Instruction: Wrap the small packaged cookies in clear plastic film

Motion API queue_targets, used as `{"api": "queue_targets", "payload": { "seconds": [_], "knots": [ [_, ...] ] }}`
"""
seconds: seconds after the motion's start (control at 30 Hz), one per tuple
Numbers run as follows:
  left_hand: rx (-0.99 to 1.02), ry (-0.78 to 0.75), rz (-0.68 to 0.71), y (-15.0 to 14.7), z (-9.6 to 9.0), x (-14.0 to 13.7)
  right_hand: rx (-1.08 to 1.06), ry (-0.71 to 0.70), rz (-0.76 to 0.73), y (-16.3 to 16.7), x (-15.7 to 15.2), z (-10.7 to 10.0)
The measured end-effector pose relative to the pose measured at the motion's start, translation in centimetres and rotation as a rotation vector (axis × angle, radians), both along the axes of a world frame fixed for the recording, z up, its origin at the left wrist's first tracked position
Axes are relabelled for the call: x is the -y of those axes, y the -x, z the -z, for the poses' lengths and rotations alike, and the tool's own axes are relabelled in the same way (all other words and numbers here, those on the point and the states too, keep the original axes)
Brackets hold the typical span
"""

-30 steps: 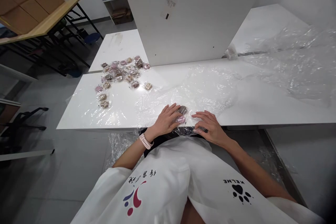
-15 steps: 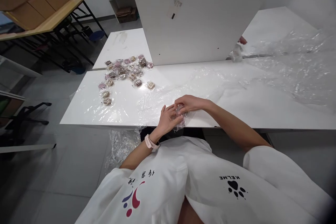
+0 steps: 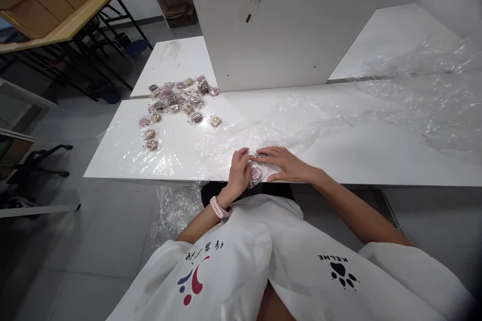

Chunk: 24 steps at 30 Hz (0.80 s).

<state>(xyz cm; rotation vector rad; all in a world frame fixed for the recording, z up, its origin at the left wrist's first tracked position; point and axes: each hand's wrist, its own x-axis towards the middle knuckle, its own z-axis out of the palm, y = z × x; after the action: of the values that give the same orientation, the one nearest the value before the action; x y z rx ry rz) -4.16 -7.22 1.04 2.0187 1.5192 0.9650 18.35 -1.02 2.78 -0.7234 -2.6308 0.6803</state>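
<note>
At the front edge of the white table, a small pink packet in clear wrap lies between my two hands. My left hand, with a pale pink wristband below it, curls its fingers against the packet's left side. Over its upper right side reaches my right hand, fingers stretched out and thumb apart. Something darker in wrap shows under the right fingertips, mostly hidden. Clear plastic film spreads over the tabletop just beyond the hands.
Several small wrapped pieces, brown, pink and tan, are heaped at the left of the white table. A tall white panel stands behind. More plastic film covers the right side, and some hangs below the front edge.
My right hand has let go of its pinch, spread its fingers and shifted right, uncovering the pink packet. My left hand has turned more upright. A person's fingers beside the panel have gone from view.
</note>
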Motion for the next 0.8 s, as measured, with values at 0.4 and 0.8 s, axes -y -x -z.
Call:
{"api": "queue_targets", "payload": {
  "seconds": [0.4, 0.8],
  "knots": [
    [-0.404, -0.113, 0.042, 2.5, 1.4, 3.4, 0.060, 0.132, -0.053, -0.6, -2.1, 0.4],
    [-0.275, -0.047, -0.216, 2.5, 0.3, -0.7, 0.137, 0.200, 0.357, 0.4, -2.0, -0.8]
  ]
}}
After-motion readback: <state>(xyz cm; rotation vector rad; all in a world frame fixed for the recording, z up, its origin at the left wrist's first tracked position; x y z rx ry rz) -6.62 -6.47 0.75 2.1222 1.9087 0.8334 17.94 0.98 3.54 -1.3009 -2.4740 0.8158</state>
